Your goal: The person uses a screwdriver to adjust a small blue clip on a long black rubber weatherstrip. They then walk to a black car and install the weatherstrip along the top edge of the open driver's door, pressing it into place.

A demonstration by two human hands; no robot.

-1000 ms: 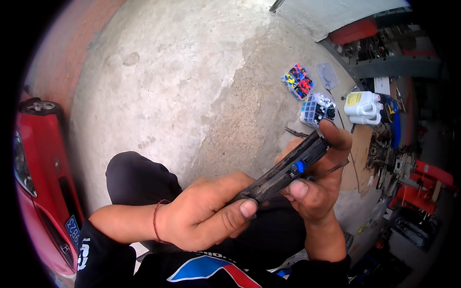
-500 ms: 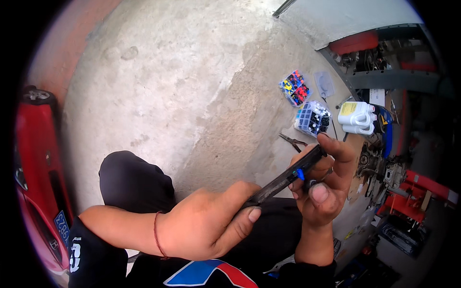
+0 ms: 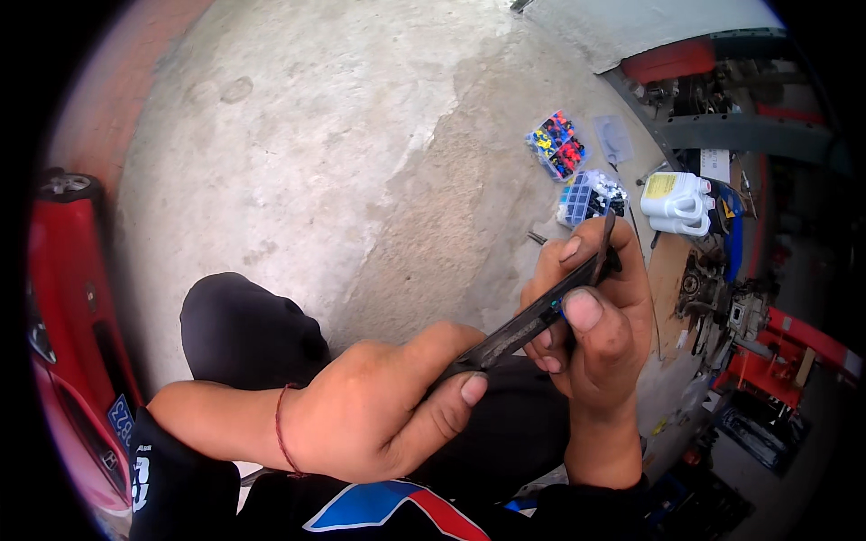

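Note:
A long, narrow black plastic strip [image 3: 519,337] slants up to the right in front of me. My left hand [image 3: 365,406] is closed around its lower end, thumb along the near side. Around the upper end curl the fingers of my right hand [image 3: 606,347]. The right thumb presses against the strip beside a small blue clip [image 3: 557,306], most of which it covers. The strip's lower end disappears inside my left palm.
On the floor ahead right lie a divided box of coloured clips [image 3: 557,149] and a second clip box [image 3: 582,200]. White jugs [image 3: 677,200] stand farther right, near metal shelving with parts. Pliers tips [image 3: 537,237] show past my right hand. A red car [image 3: 77,334] is at far left.
My right thumb has moved up onto the strip and now hides most of the blue clip, which stood out plainly before. The left hand keeps its grip.

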